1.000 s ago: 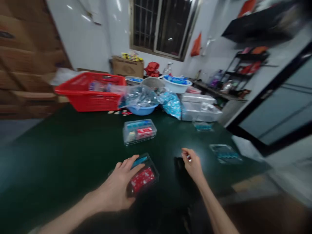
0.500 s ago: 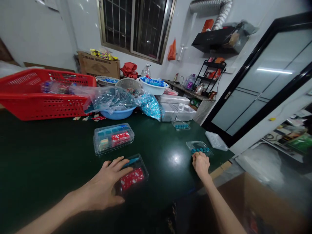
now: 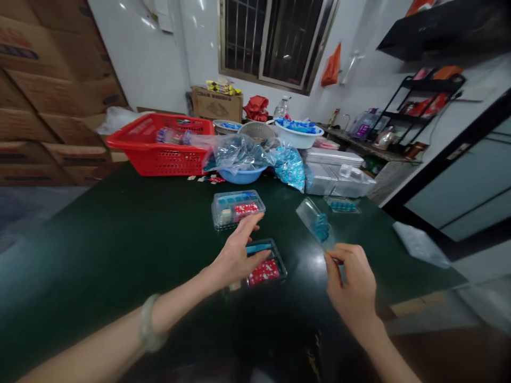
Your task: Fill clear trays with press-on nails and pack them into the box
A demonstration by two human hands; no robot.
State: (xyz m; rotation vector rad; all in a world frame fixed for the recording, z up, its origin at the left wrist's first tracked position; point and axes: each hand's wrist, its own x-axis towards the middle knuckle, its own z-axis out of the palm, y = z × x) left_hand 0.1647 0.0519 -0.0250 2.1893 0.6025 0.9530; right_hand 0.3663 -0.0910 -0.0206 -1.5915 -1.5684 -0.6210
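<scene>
While clear tray (image 3: 316,224) juts from pinching right grip (image 3: 353,284), left grip (image 3: 234,255) spreads over box (image 3: 280,259).

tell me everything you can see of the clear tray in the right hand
The clear tray looks like thin, shiny plastic, oblong, with teal pieces around its middle. The right hand pinches its near end, and it points away and leftward over the green table. Whether it touches the table is unclear.

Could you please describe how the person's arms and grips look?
The left grip and right grip are ungloved, with no sleeves in sight. A smooth, rounded, pale green bangle circles the left wrist; none shows on the right.
</scene>
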